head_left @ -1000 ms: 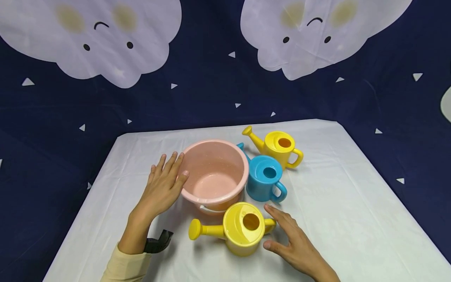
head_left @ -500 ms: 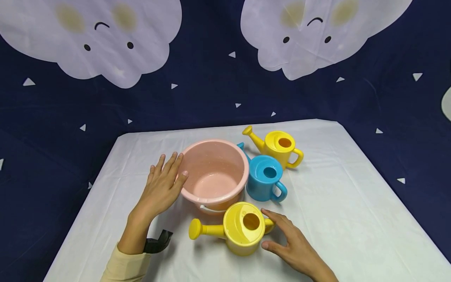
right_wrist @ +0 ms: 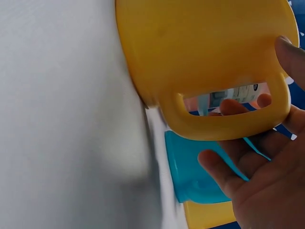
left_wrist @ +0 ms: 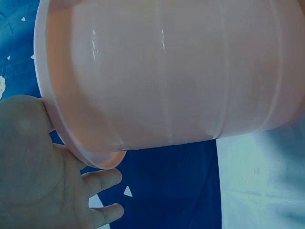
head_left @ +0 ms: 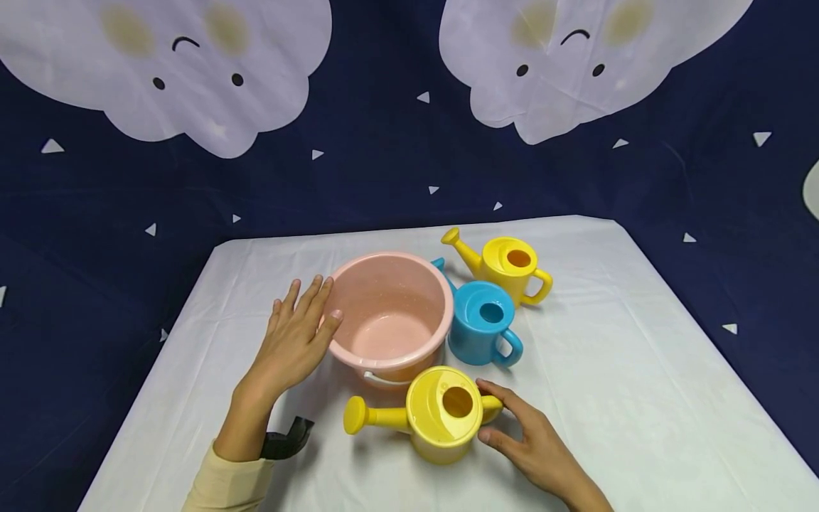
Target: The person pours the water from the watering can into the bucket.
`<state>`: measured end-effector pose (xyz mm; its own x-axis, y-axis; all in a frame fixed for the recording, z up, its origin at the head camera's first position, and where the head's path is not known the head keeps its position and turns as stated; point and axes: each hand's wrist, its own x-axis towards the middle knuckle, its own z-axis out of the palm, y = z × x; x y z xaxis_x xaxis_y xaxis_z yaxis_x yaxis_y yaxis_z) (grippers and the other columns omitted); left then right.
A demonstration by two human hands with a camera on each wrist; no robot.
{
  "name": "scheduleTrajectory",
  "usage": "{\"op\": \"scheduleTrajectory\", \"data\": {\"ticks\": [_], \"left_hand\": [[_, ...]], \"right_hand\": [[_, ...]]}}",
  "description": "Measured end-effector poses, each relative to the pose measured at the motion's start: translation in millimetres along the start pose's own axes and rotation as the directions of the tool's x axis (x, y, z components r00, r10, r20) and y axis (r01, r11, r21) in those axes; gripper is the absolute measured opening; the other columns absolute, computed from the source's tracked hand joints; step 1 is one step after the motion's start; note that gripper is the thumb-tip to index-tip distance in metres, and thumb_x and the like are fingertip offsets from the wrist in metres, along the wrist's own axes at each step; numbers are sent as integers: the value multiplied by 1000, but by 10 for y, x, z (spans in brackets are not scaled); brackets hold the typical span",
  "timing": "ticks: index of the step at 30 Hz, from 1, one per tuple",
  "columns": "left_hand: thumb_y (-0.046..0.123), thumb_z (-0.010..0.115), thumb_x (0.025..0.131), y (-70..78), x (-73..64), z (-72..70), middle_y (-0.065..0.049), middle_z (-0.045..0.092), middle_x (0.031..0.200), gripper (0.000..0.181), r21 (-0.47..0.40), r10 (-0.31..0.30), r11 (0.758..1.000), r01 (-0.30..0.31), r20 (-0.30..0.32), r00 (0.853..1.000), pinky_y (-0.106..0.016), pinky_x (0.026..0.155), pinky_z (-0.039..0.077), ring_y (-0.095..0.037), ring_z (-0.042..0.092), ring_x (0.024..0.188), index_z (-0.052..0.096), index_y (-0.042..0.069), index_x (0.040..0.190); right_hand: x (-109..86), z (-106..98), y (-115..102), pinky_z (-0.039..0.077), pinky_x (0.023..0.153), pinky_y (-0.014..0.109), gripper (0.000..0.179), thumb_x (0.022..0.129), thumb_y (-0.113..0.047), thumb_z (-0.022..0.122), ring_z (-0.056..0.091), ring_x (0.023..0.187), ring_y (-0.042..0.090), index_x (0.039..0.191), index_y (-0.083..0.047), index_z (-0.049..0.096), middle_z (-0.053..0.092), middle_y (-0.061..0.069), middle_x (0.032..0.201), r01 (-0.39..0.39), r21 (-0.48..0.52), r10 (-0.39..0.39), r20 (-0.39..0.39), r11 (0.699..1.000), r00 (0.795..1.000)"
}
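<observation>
My left hand (head_left: pixel 291 348) rests with spread, straight fingers against the left rim of a pink bucket (head_left: pixel 384 363). In the left wrist view, the fingers lie at the rim and the bucket's outer wall (left_wrist: pixel 167 71) shows. My right hand (head_left: pixel 537 451) is around the handle of the near yellow watering can (head_left: pixel 441 442), loosely. The right wrist view has the fingers behind the handle (right_wrist: pixel 224 126) and the thumb at the can's upper edge, with no firm grip visible. This can stands upright in front of the bucket, its spout pointing left.
Right of the bucket stands a blue watering can (head_left: pixel 480 341), its spout partly hidden behind the rim. Behind it is a second yellow watering can (head_left: pixel 502 281). A white cloth (head_left: pixel 640 398) covers the table, and a dark blue curtain (head_left: pixel 371 185) with clouds hangs behind.
My right hand has moved in closer to the near yellow can's handle, and its thumb has come up to the can. The left hand, bucket and cans have stayed put.
</observation>
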<state>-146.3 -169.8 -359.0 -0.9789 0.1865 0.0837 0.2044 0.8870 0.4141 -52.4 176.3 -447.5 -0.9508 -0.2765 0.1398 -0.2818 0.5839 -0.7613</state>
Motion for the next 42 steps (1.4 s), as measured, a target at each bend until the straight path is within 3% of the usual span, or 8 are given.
{"op": "scheduleTrajectory", "data": {"ticks": [7, 16, 32, 42], "left_hand": [[53, 25, 99, -10, 0, 8, -6, 12, 160, 63, -7, 2, 1000, -2, -5, 1000, -62, 115, -2, -33, -4, 149, 14, 23, 153], [53, 26, 99, -13, 0, 12, -5, 11, 161, 62, -15, 1, 1000, -2, -8, 1000, -61, 115, -2, -32, -4, 149, 14, 23, 153], [52, 25, 100, -18, -4, 13, -6, 12, 160, 62, -12, 13, 1000, -14, -13, 1000, -62, 115, -1, -32, -4, 149, 14, 23, 153], [53, 25, 100, -11, -6, 12, -6, 12, 160, 62, -14, 10, 1000, -10, -14, 1000, -62, 115, -2, -33, -4, 148, 13, 23, 153]], "right_hand": [[19, 22, 61, 47, 96, 21, 54, 88, -18, 65, 52, 120, 0, 138, -20, 47, 55, -8, 134, 56, 168, -56, -9, 984, 998], [41, 31, 107, 40, 101, 13, 49, 91, -9, 60, 49, 124, 0, 137, -18, 46, 54, 2, 136, 100, 320, -109, 11, 942, 994], [-9, 18, 59, 44, 98, 14, 37, 90, -16, 62, 56, 115, 2, 126, -24, 56, 61, -2, 125, -31, 341, 27, 18, 940, 999], [-53, 0, 59, 53, 87, 21, 27, 90, -15, 62, 63, 102, 6, 117, -19, 64, 67, 0, 114, -115, 395, 117, 20, 912, 993]]}}
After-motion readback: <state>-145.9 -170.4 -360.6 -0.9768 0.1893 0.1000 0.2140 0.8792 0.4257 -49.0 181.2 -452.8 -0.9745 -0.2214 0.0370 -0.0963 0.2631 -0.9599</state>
